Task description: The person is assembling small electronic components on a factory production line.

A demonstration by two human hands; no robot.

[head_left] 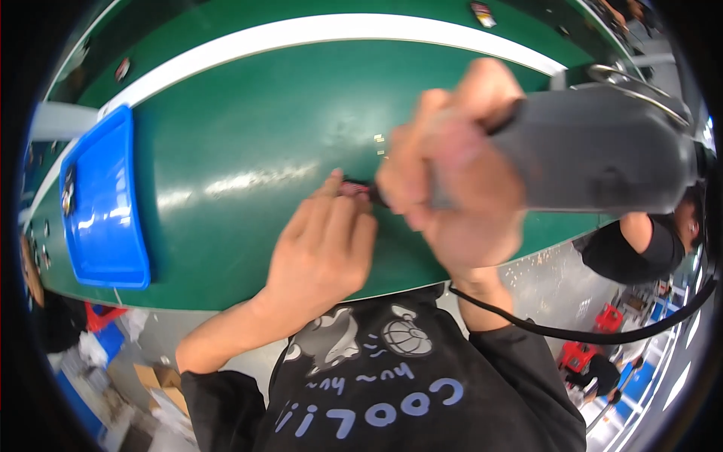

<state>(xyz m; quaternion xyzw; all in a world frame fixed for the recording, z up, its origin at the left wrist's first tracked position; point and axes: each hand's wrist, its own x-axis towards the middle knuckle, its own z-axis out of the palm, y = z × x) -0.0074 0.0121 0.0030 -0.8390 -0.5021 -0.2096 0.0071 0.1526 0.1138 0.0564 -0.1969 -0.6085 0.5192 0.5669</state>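
My left hand point(324, 248) lies on the green table with its fingertips pressed round a small black and reddish part point(355, 188), holding it down. Most of that part is hidden under the fingers. In my right hand point(463, 173), blurred by motion, is a thick grey electric screwdriver point(595, 151) with a wire hanging loop point(640, 94) at its back end. The tool lies tilted, its dark front end close beside the part; whether the two touch, I cannot tell. A black cable point(595, 334) curves beneath my right wrist.
A blue tray point(105, 241) stands at the left with a small dark item point(69, 192) in it. Beyond a white rail point(331, 29), small packages point(483, 13) lie on a green surface. Another person point(636, 248) is at the right. Cardboard boxes point(162, 384) stand on the floor at lower left.
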